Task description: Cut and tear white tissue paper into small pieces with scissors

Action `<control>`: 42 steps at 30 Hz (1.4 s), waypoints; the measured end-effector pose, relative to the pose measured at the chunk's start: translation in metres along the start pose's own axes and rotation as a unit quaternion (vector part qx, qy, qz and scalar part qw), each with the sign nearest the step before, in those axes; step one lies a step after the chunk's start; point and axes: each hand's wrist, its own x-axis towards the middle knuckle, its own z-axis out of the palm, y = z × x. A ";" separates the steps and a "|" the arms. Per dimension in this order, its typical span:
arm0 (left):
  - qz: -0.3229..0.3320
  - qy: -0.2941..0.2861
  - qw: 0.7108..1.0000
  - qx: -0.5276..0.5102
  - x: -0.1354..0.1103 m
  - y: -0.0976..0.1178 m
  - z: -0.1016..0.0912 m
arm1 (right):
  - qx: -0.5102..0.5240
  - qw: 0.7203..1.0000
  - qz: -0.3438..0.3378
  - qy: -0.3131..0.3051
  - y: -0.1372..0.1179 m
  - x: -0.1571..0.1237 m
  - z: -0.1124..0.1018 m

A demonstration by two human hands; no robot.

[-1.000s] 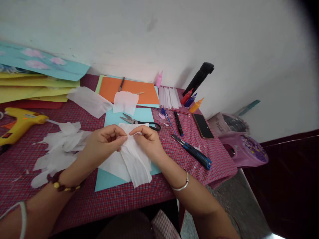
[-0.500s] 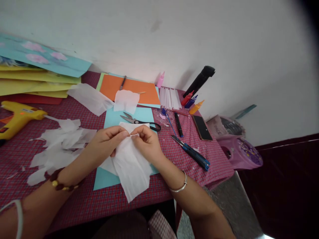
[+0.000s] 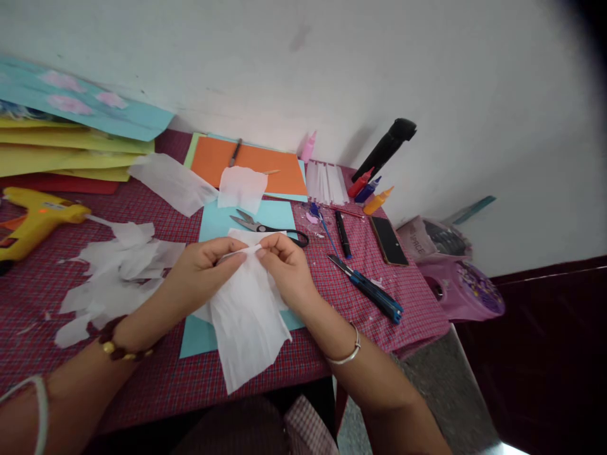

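Note:
Both hands pinch the top edge of a white tissue paper sheet (image 3: 249, 322), which hangs down toward me over the table's front part. My left hand (image 3: 206, 268) grips it between thumb and forefinger; my right hand (image 3: 287, 268) pinches the same edge close beside it. The edge looks gathered between the fingertips. Under the sheet lies light blue paper (image 3: 199, 335), partly covered. Just beyond my hands, black-handled scissors (image 3: 265, 227) rest with blades parted. Loose white tissue pieces (image 3: 114, 278) are heaped left of my left forearm.
On the checked tablecloth (image 3: 156, 392), a yellow glue gun (image 3: 38, 221) lies left. A utility knife (image 3: 367, 287) with its blade out, a black marker (image 3: 342, 234) and a phone (image 3: 389, 240) lie right. Orange paper (image 3: 284, 158) and glue sticks (image 3: 327, 182) are behind, near the wall.
The gathered edge between my fingertips is wider and my hands have moved slightly apart. The tissue's lower end has swung a little left. The view has shifted slightly.

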 end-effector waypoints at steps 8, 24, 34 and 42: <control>0.037 -0.021 0.996 0.082 0.003 -0.004 -0.008 | 0.003 1.000 -0.020 -0.003 -0.006 0.003 -0.007; -0.086 0.074 0.941 -0.318 0.009 0.002 -0.012 | 0.140 0.983 0.049 0.108 -0.015 0.017 -0.026; -0.061 0.092 0.981 -0.160 0.001 0.004 0.000 | -0.277 0.922 -0.256 0.083 -0.007 0.007 -0.020; 0.065 0.054 0.991 0.102 0.003 -0.013 0.008 | -0.272 0.926 -0.261 -0.021 0.007 0.004 -0.003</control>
